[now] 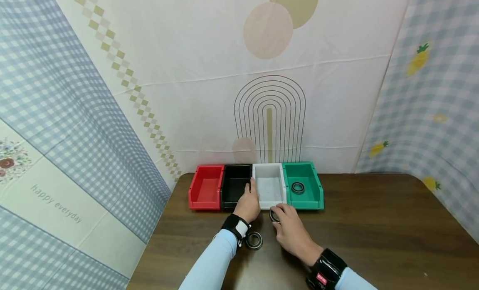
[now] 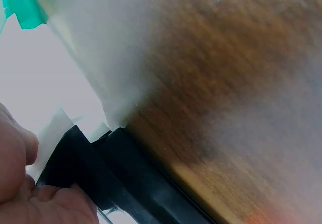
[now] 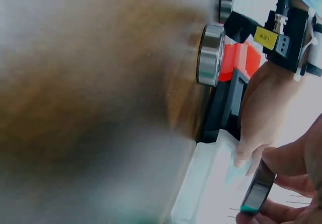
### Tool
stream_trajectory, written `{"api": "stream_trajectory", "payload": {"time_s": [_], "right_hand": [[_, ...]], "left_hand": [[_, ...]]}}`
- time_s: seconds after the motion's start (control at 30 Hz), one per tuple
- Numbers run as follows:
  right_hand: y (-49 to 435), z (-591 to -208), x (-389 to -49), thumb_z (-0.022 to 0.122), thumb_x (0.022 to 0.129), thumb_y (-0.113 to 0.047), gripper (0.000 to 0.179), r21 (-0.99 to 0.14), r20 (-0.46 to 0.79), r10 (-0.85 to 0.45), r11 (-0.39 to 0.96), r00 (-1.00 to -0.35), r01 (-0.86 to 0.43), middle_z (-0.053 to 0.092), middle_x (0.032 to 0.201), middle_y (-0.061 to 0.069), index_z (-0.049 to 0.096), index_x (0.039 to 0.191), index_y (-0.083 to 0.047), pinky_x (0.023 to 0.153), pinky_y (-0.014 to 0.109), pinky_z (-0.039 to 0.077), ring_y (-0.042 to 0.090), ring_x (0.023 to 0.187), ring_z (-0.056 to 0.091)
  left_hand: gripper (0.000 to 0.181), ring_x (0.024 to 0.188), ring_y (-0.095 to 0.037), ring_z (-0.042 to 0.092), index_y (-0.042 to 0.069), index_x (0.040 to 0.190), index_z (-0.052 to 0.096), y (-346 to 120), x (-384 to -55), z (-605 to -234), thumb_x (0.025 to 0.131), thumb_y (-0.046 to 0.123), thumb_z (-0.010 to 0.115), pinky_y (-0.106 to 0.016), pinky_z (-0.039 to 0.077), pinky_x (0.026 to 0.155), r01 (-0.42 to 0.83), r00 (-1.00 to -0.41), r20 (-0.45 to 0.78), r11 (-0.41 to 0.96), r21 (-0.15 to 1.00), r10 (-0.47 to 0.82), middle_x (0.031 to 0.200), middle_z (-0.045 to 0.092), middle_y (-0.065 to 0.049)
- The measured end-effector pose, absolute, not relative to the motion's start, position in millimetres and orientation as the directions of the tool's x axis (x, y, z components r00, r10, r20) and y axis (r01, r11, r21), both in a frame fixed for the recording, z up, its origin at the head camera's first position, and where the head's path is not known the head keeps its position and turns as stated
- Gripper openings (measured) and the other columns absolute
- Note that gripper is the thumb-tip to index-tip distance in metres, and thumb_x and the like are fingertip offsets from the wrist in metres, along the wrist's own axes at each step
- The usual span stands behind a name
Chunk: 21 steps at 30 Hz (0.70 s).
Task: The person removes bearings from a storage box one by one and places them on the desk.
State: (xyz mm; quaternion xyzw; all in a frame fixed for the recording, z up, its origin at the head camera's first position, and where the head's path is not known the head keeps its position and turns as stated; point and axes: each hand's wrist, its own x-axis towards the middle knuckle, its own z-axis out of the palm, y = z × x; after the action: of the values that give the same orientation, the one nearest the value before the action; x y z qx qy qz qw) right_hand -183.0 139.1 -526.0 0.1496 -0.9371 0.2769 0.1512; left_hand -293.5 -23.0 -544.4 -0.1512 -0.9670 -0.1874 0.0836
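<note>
My right hand (image 1: 293, 234) pinches a ball bearing (image 3: 259, 188) on edge between thumb and fingers, close to the front edge of the white bin (image 1: 269, 194). My left hand (image 1: 248, 204) is at the adjoining walls of the black bin (image 1: 233, 184) and white bin, pinching them with its fingertips. Another bearing (image 1: 254, 241) lies flat on the table beside the left wrist. In the right wrist view a further bearing (image 3: 226, 5) shows beyond it. One more bearing (image 1: 297, 187) lies inside the green bin (image 1: 312, 198).
A red bin (image 1: 206, 190) stands at the left end of the bin row. The row sits along the back of the brown wooden table (image 1: 374, 223), against a white patterned cloth (image 1: 202, 115). Checked cloths (image 1: 75, 86) hang at both sides.
</note>
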Motion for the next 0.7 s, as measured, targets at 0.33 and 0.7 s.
{"api": "stream_trajectory", "payload": {"time_s": [0.33, 0.7], "right_hand": [[148.1, -534.3, -166.5, 0.077, 0.096, -0.006, 0.04, -0.488, 0.235, -0.211, 0.819, -0.949, -0.303, 0.066, 0.133, 0.011, 0.07, 0.135, -0.006, 0.106, 0.047, 0.056, 0.028, 0.125, 0.06], [158.3, -536.3, -155.8, 0.079, 0.095, -0.012, 0.042, -0.49, 0.064, -0.269, 0.83, -0.961, -0.265, 0.066, 0.134, 0.014, 0.07, 0.136, -0.006, 0.106, 0.052, 0.056, 0.031, 0.126, 0.061]], "left_hand": [[0.064, 0.107, -0.039, 0.078, -0.004, 0.167, 0.021, -23.5, -293.9, -545.3, 0.112, 0.014, 0.05, -0.043, 0.066, 0.087, 0.317, -0.946, 0.19, 0.879, 0.355, 0.264, 0.156, 0.049, -0.037], [0.064, 0.104, -0.04, 0.078, -0.005, 0.166, 0.022, -23.2, -291.4, -542.2, 0.112, 0.012, 0.051, -0.044, 0.066, 0.084, 0.332, -0.939, 0.208, 0.877, 0.348, 0.273, 0.154, 0.05, -0.038]]}}
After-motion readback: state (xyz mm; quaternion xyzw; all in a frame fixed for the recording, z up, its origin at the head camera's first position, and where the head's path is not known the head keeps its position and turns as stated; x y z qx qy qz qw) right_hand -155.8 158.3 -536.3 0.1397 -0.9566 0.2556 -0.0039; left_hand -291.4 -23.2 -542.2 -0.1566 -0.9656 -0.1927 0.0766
